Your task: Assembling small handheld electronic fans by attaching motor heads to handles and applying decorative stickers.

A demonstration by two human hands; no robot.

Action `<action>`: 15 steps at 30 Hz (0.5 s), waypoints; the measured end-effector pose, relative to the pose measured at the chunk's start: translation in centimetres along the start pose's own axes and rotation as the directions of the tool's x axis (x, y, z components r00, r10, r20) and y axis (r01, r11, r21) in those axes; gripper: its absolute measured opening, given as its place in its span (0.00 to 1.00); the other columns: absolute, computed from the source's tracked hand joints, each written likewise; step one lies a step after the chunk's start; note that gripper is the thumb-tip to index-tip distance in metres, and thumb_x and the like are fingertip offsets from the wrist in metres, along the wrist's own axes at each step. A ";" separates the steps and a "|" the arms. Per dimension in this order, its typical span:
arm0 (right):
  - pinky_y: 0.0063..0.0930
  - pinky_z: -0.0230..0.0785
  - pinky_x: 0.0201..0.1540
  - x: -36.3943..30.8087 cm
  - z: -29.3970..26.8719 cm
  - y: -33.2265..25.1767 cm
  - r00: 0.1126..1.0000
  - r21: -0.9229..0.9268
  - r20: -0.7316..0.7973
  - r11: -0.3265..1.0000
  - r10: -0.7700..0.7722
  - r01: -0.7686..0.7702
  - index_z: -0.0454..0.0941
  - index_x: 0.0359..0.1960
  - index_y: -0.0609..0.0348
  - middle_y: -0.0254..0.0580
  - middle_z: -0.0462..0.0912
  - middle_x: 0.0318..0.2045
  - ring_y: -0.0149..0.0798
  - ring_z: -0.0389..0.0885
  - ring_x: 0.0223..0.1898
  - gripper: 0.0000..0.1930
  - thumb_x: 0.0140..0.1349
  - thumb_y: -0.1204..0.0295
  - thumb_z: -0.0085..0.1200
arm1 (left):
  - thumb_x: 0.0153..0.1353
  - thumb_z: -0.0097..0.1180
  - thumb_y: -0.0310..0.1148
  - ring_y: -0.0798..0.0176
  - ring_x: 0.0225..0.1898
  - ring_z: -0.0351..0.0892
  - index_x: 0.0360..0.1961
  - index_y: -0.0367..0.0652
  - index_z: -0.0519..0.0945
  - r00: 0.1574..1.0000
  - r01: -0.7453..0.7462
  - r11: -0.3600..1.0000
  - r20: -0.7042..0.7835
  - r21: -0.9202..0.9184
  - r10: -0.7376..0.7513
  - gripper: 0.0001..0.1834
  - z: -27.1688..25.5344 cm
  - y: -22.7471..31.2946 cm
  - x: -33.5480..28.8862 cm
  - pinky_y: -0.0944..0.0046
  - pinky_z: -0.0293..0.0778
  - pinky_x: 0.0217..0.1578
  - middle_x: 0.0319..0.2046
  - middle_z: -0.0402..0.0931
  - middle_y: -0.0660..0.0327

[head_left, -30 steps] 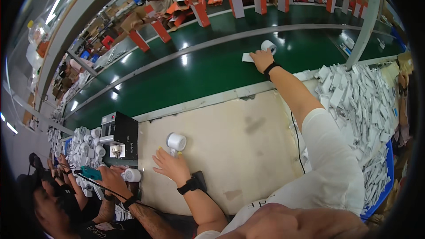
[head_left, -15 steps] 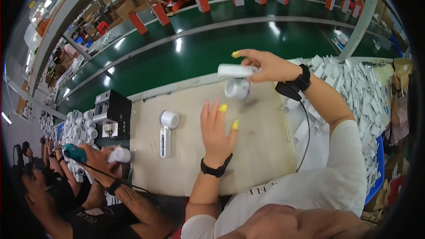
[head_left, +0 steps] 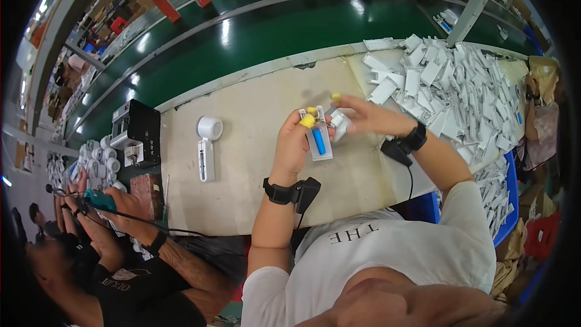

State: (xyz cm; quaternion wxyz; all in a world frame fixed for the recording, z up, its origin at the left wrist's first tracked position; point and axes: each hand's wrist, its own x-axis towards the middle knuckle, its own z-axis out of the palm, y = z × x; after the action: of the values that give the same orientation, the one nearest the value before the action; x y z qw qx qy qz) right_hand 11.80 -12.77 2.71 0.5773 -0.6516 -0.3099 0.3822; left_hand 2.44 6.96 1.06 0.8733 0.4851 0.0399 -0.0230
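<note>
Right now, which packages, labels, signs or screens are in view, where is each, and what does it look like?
White packs: flat white pieces heaped at the bench's right end.
Red boxes: upright red-orange cartons in a row beyond the green belt.
Held piece: clear, flat, with a blue strip, in the left hand, right hand touching it.
Black box: dark block at the bench's left edge; no lit screen visible.

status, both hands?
Left hand grips white handheld fan body. Right hand on its head end. Second fan lies apart on bench; nothing between.
</note>
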 end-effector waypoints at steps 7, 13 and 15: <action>0.32 0.59 0.58 -1.3 3.3 2.6 0.983 -0.161 -0.139 0.982 -0.122 0.099 0.49 0.64 0.56 0.40 0.63 0.55 0.38 0.63 0.57 0.46 0.44 0.75 0.65 | 0.66 0.38 0.36 0.56 0.32 0.79 0.50 0.37 0.64 0.980 0.137 0.859 0.194 -0.494 -0.044 0.17 -0.7 -0.3 -0.1 0.61 0.78 0.29 0.37 0.74 0.51; 0.38 0.63 0.56 -1.4 0.7 -0.8 0.682 -0.909 -0.016 0.295 -0.731 0.295 0.66 0.51 0.56 0.46 0.68 0.47 0.51 0.65 0.57 0.33 0.39 0.85 0.62 | 0.65 0.40 0.35 0.64 0.25 0.76 0.48 0.39 0.67 0.993 0.107 0.994 0.044 -0.029 -0.106 0.14 -0.1 -0.4 -1.1 0.68 0.74 0.25 0.32 0.73 0.56; 0.41 0.63 0.56 -1.2 0.6 -1.2 0.668 -0.914 0.004 0.268 -0.744 0.304 0.68 0.49 0.56 0.46 0.68 0.47 0.53 0.67 0.57 0.32 0.37 0.86 0.62 | 0.64 0.41 0.33 0.66 0.25 0.75 0.47 0.39 0.67 0.997 0.059 0.998 0.055 0.000 -0.059 0.13 0.1 0.1 -1.1 0.69 0.73 0.24 0.31 0.73 0.57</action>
State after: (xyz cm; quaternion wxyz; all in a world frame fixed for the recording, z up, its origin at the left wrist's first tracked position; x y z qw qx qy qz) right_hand 10.69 -13.29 4.04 0.3159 -0.7646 -0.5235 -0.2036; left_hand 1.31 6.91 1.28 0.8733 0.4823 0.0300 -0.0623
